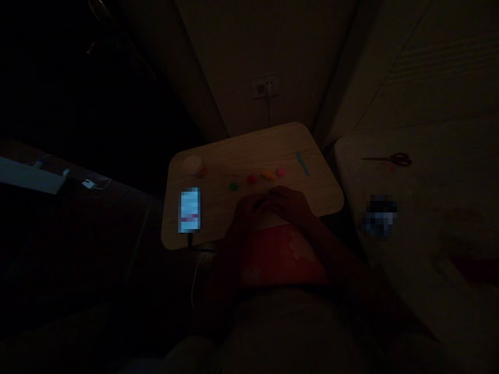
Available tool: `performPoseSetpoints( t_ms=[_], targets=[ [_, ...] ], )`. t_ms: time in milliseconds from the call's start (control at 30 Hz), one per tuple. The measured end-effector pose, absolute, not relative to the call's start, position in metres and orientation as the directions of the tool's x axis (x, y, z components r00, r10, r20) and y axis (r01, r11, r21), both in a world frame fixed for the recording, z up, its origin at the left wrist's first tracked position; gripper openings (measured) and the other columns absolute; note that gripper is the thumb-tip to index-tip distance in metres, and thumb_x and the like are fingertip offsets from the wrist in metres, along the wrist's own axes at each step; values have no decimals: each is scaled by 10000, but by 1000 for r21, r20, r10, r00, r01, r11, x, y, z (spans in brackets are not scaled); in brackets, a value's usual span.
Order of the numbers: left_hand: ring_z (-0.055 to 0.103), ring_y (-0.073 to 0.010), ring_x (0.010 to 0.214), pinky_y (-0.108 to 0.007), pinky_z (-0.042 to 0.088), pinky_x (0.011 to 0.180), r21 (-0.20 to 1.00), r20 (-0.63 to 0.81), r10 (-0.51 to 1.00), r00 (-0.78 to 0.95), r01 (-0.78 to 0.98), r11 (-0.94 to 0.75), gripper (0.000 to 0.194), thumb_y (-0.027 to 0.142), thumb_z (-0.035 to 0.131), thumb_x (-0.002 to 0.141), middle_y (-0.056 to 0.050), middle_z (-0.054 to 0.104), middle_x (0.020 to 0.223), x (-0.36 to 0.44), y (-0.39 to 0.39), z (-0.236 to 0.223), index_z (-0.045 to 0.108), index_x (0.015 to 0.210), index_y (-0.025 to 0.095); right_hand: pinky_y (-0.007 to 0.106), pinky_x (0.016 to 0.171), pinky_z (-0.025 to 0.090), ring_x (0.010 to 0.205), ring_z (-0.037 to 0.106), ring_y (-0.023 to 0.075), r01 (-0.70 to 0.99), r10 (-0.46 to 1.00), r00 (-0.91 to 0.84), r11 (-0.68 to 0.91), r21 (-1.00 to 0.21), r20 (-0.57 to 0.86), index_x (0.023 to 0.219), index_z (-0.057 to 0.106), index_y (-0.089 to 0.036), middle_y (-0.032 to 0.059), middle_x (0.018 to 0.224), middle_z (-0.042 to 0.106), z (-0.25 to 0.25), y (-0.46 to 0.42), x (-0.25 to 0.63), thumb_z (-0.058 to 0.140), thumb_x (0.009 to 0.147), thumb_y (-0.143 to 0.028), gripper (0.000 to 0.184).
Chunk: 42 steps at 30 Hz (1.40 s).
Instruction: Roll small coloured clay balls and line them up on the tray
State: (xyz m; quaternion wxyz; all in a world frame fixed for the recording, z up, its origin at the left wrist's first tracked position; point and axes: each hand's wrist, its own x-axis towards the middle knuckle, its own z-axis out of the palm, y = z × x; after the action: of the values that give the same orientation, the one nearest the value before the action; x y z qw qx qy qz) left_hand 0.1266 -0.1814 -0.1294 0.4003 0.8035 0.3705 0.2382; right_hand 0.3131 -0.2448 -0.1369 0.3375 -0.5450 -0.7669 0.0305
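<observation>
In dim light my left hand (pixel 249 205) and my right hand (pixel 287 203) meet near the front edge of a small wooden table (pixel 218 208). The fingers of both curl in toward each other, and whatever is between them is too dark to make out. Just beyond the fingertips is a loose row: a green lump (pixel 234 186), a red lump (pixel 251 179), an orange lump (pixel 268 175) and a pink lump (pixel 281 172). A flat blue-green strip or stick (pixel 303 163) lies farther right, apart from my right hand.
A pale round tub (pixel 193 165) and a lit, blurred phone-like screen (pixel 189 210) are on the table's left side. Scissors (pixel 393 159) and a blurred object (pixel 379 216) lie on the pale surface at right. A wall socket (pixel 265 87) with a plugged cord is behind.
</observation>
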Motion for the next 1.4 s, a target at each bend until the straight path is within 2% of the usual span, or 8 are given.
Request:
performPoseSetpoints(
  t_ms=[300,500,667,867,1000,1067,1233,1400],
  targets=[
    [594,-165,727,-272,468,713,861,51,774,632,365,-355,360,418,568,965,-24,702,770,127,-182,-119,715,773,151,366,861,571,1026,696,256,791,898,-185,377,-481,400,1031,795,-229,125,1114,754,-139,-249,315,568,1018,-317,244],
    [515,-135,683,-259,424,681,903,95,768,633,270,-334,323,367,561,957,3,610,708,128,-183,-117,644,728,156,364,837,549,978,673,251,776,875,-247,436,-456,417,954,786,-216,118,1030,734,-136,-250,316,521,990,-242,269],
    [486,-133,683,-262,406,669,896,92,784,614,292,-334,318,359,539,956,11,569,696,130,-182,-118,587,707,167,354,786,546,918,668,244,801,850,-234,443,-402,472,930,781,-201,127,1001,732,-133,-250,315,491,981,-230,296],
    [452,-137,672,-269,380,656,899,74,785,615,300,-319,330,398,519,945,12,525,675,130,-182,-117,542,697,181,338,749,538,892,672,236,816,833,-131,399,-418,538,971,778,-193,135,1013,728,-127,-252,315,497,996,-255,289],
    [427,-126,644,-270,340,627,897,48,786,617,319,-306,337,379,540,928,26,478,647,127,-181,-120,513,655,182,346,753,532,834,660,233,808,841,116,229,-543,528,976,769,-188,122,916,706,-123,-252,316,474,1029,-270,311],
    [439,-125,643,-266,348,626,904,42,797,603,316,-287,330,371,526,936,24,495,655,126,-181,-121,526,665,182,347,786,536,866,671,236,795,840,151,211,-569,522,1064,768,-187,121,929,716,-123,-251,317,450,1041,-264,327],
    [519,-139,703,-261,423,677,915,63,832,552,300,-268,330,402,520,971,6,591,720,126,-180,-121,599,743,176,313,755,534,864,677,217,808,873,13,278,-519,487,1316,711,-200,117,987,719,-124,-251,317,420,1025,-202,412],
    [634,-195,908,-307,504,878,924,111,835,539,254,-287,268,404,528,990,-48,708,938,126,-180,-122,668,940,181,347,818,557,913,660,233,775,887,-52,326,-542,460,1304,718,-207,127,1027,675,-125,-249,316,445,1011,-174,402]
  ],
)
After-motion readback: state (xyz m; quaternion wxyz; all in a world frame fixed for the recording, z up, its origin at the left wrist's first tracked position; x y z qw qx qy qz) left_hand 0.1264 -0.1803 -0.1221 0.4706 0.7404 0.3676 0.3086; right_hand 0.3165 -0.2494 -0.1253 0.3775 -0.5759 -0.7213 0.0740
